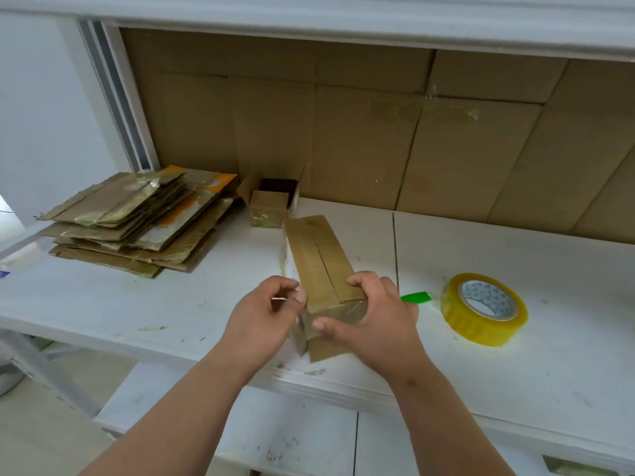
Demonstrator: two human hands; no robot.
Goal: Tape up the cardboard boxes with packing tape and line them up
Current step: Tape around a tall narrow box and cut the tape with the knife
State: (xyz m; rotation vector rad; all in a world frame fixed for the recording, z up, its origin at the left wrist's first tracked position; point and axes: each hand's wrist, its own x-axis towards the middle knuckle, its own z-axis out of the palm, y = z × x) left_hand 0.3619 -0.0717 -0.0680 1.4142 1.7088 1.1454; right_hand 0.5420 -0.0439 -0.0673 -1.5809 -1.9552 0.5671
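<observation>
Both hands (268,310) & forearms bare: no sleeves, gloves, jewellery.

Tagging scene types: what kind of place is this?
Likely a packing bench in a stockroom: white worktable with a stack of flattened cartons, a packing tape roll, and a cardboard box being sealed.

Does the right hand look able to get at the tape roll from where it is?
Probably yes. The tape roll lies flat on the table just right of the right hand with nothing between, but that hand grips the box and must let go first.
</observation>
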